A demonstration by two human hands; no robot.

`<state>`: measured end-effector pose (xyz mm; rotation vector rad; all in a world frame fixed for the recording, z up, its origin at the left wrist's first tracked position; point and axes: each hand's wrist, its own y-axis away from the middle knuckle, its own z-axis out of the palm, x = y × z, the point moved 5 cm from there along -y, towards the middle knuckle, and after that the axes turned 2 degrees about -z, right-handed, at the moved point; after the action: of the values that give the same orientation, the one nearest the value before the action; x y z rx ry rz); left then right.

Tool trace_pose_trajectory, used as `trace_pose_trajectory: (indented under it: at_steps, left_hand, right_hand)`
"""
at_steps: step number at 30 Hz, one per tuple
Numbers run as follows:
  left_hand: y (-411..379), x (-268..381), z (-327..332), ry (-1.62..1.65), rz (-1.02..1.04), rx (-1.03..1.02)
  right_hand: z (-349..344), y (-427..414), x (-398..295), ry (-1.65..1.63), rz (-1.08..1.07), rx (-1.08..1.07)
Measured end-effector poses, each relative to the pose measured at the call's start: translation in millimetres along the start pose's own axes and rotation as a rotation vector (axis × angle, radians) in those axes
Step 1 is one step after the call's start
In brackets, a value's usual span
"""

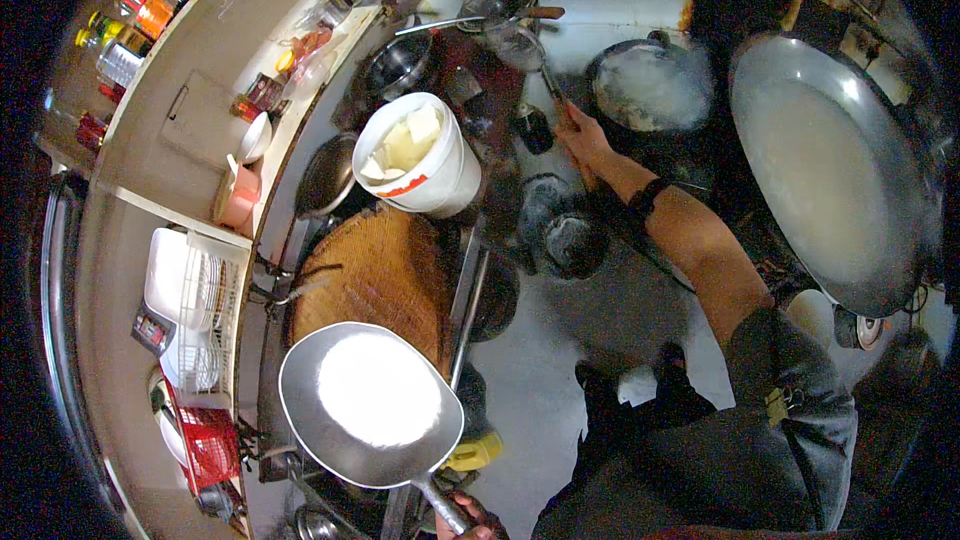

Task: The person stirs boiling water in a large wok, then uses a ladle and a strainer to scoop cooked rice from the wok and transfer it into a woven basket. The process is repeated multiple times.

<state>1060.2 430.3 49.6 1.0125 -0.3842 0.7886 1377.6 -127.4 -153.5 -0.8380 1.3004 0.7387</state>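
At the lower edge, my left hand (474, 521) grips the handle of a large metal scoop (300, 397). A glaring white patch fills the scoop's middle; I cannot tell whether it is contents or reflected light. My right arm reaches forward, and my right hand (585, 139) is closed around the long handle of a mesh strainer (517, 45). The scoop overlaps the near end of a thick wooden chopping block (375, 262). Beyond the block stands a white plastic bucket (442, 180) holding pale tofu-like blocks (424, 122) in cloudy liquid.
To the right sits a large wok (814, 165) of cloudy liquid, with a smaller pan (652, 86) beyond it. Dark bowls (397, 64) stand past the bucket. On the left, shelves carry bottles (124, 60), a dish rack (206, 307) and a red basket (210, 442).
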Motion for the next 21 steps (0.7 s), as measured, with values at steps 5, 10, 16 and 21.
trace_pose_trajectory:
  at_steps: [5, 10, 16, 21]
  left_hand:
    - [7.9, -34.5, 36.7, -0.03, 0.024, -0.083]
    - [8.8, -49.3, 49.1, -0.107, 0.016, -0.013]
    - [-22.7, -40.8, 60.8, -0.382, -0.023, -0.065]
    - [-73.2, -39.1, 125.9, -0.567, -0.038, -0.248]
  right_hand:
    - [9.6, -19.4, 57.2, -0.166, 0.441, -0.203]
    - [2.5, 37.5, 7.1, -0.497, 0.343, -0.008]
    - [-125.8, 248.4, -115.7, 0.057, 0.261, -0.045]
    - [-268.7, 387.8, -206.2, 0.412, 0.358, 0.446]
